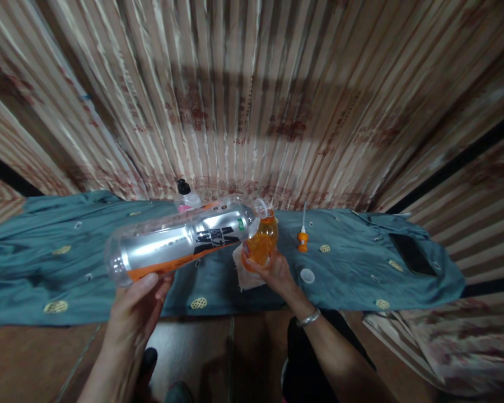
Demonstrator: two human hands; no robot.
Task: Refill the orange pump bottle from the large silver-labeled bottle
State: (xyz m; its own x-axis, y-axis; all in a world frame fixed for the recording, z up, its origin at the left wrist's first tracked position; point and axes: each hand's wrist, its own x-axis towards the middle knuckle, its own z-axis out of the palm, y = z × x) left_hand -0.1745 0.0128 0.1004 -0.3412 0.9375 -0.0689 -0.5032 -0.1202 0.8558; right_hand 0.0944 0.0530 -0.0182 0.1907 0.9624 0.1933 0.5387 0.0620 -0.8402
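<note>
My left hand [143,294] grips a large clear plastic bottle [185,240] with a silver and orange label. The bottle lies nearly level, its neck pointing right and tipped over the top of an orange see-through bottle [262,240]. Around that smaller bottle my right hand [273,268] is closed, keeping it about upright. Whether liquid is flowing between them I cannot tell. Beneath the orange bottle lies a pale cloth or tissue [246,277]. To the right rests an orange pump top [303,240] with its tube, and a small white cap [307,276] is near my right wrist.
A teal patterned cloth [353,274] covers the narrow surface. At the back left stands a clear bottle with a black pump [183,188] and pink contents. A dark phone [411,254] lies at the right end. Behind everything hangs a striped curtain [252,112].
</note>
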